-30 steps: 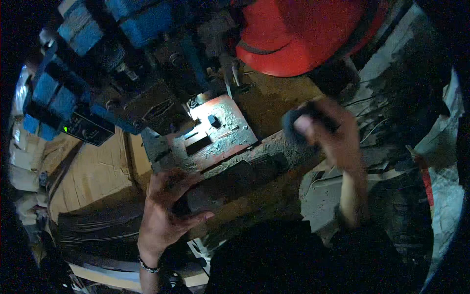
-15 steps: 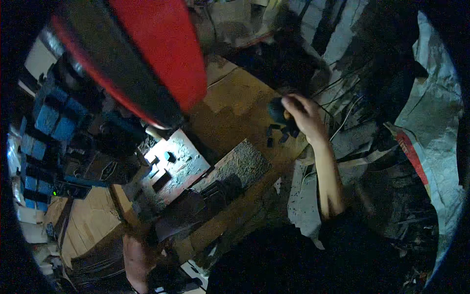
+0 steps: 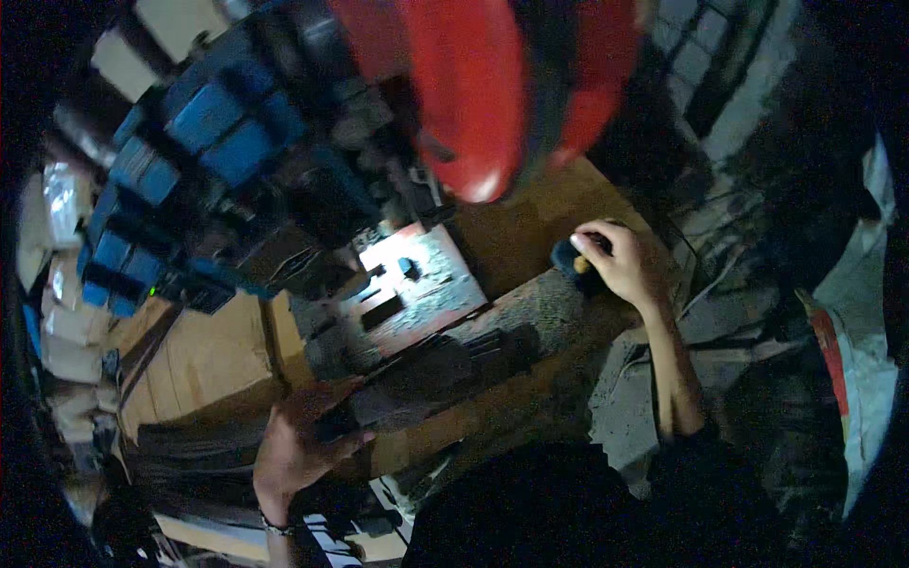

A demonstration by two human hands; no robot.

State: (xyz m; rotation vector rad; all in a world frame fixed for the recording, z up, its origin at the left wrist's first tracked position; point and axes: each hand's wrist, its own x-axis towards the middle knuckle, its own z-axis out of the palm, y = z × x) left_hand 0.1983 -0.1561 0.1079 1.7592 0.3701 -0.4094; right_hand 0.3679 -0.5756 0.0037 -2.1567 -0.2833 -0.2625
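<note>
My right hand [image 3: 627,267] is closed on a dark, rounded object [image 3: 566,257] with a yellowish part. Its exact kind is too dim to tell. The object is over the far right end of a rough grey strip [image 3: 530,301] on the brown worktop. My left hand [image 3: 305,440] has its thumb and fingers spread at the near left end of a long dark piece [image 3: 421,374]; whether it touches that piece I cannot tell. Between and beyond the hands, a brightly lit pale plate [image 3: 445,284] carries a small blue-dark block [image 3: 407,268] and a dark rectangular piece [image 3: 383,311].
A large blurred red and black object [image 3: 473,104] hangs over the far side of the worktop [image 3: 511,227]. Blue blocky equipment [image 3: 222,133] stands at the left, beside a cardboard box [image 3: 204,355]. A pale sack with a red band [image 3: 857,379] is at the far right.
The view has shifted, and the red object appears farther right. My left hand has come up toward the long dark piece with its fingers spread. My right hand has moved over the grey strip.
</note>
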